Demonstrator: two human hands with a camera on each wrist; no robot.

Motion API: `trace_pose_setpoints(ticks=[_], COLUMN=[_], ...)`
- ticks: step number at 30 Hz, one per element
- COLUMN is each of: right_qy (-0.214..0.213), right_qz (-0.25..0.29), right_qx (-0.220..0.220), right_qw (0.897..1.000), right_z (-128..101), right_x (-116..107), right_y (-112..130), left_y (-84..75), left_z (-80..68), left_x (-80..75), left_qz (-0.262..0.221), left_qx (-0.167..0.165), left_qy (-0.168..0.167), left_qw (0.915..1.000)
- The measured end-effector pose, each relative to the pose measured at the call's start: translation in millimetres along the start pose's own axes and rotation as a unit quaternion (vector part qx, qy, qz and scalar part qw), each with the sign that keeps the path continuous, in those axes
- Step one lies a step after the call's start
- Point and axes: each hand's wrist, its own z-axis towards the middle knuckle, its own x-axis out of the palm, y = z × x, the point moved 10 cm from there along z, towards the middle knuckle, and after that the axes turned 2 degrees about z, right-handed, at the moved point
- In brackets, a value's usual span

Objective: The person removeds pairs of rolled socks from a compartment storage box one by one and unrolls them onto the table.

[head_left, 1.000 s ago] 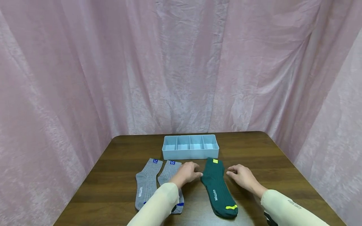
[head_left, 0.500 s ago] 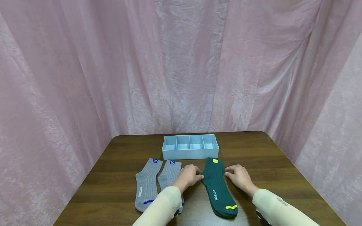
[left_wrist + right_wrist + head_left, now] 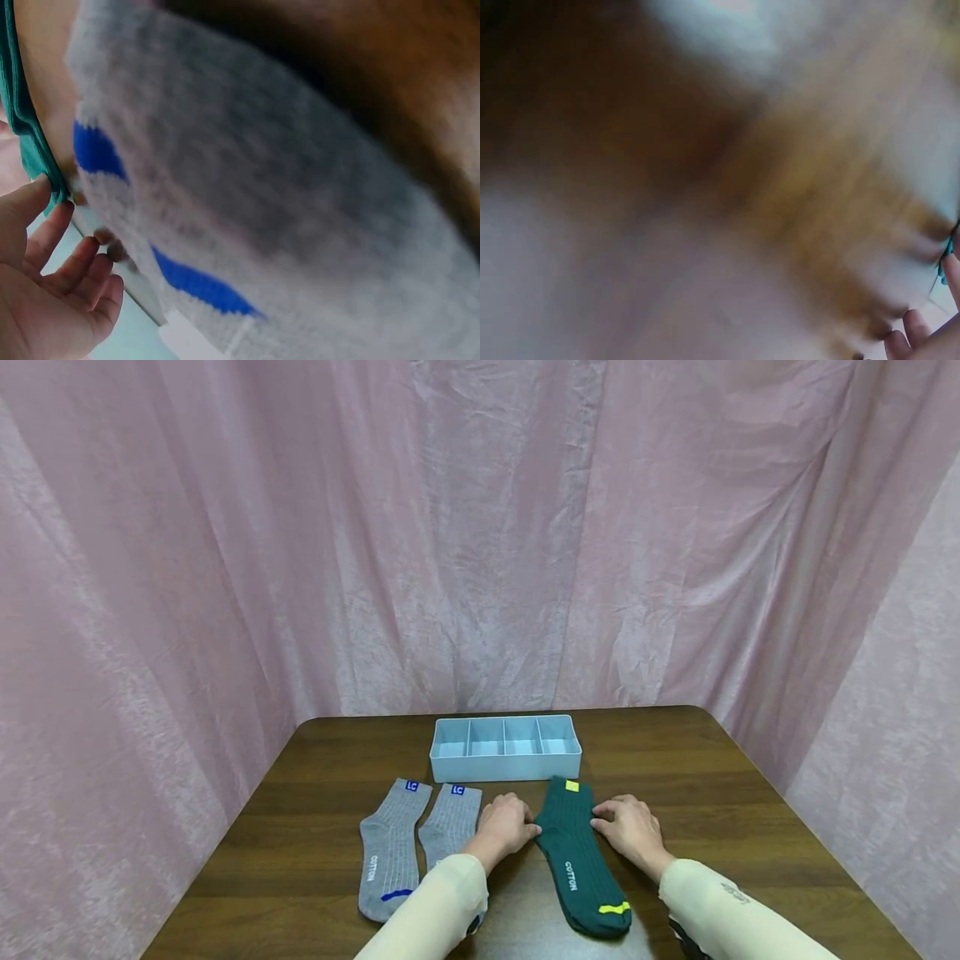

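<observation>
In the head view a dark green ribbed sock (image 3: 576,852) lies flat, its cuff with a yellow tag toward the box. My left hand (image 3: 507,823) pinches the sock's left edge near the heel; the left wrist view shows thumb and forefinger at the green fabric (image 3: 39,161). My right hand (image 3: 630,828) is at the opposite edge, thumb and forefinger pinching it. Only a sliver of green shows by the fingers in the right wrist view. Two grey socks (image 3: 387,852) with blue tags lie on the left; my left forearm partly covers the nearer one.
A light blue box (image 3: 506,768) with several compartments stands at the back of the brown wooden table (image 3: 300,827), just beyond the green cuff. Pink curtains (image 3: 480,543) hang behind the table.
My right hand has moved left to the green sock's right edge. My left hand has shifted slightly right onto its left edge. The socks and box have stayed in place.
</observation>
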Motion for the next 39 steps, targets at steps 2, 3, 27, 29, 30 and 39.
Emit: trace_pose_setpoints(ticks=[2,3,27,29,30,39], right_qy=[0.007,0.009,0.021,0.019,0.018,0.020], right_qz=[-0.001,-0.003,-0.017,-0.016,-0.016,-0.015], right_qx=[0.004,0.004,0.013,0.011,0.011,0.006], right_qw=[1.000,1.000,1.000,1.000,1.000,1.000], right_z=[0.6,0.6,0.8,0.3,0.4,0.3], right_x=[0.1,-0.3,-3.1,-3.9,-3.7,-4.2], right_y=[0.0,0.8,6.1,6.8,6.6,8.0], left_y=[-0.6,-1.1,11.6,11.1,10.8,9.7], left_z=[0.7,0.9,-1.2,-2.3,-2.8,-4.5], left_x=[0.5,0.1,-10.8,-10.5,-9.9,-8.6], left_qz=[-0.001,-0.004,-0.136,-0.137,-0.136,-0.138], left_qx=[-0.003,-0.005,-0.050,-0.047,-0.047,-0.047], left_qy=[-0.001,-0.003,-0.026,-0.019,-0.014,-0.011], left_qw=[1.0000,1.0000,0.9891,0.9893,0.9895,0.9893])
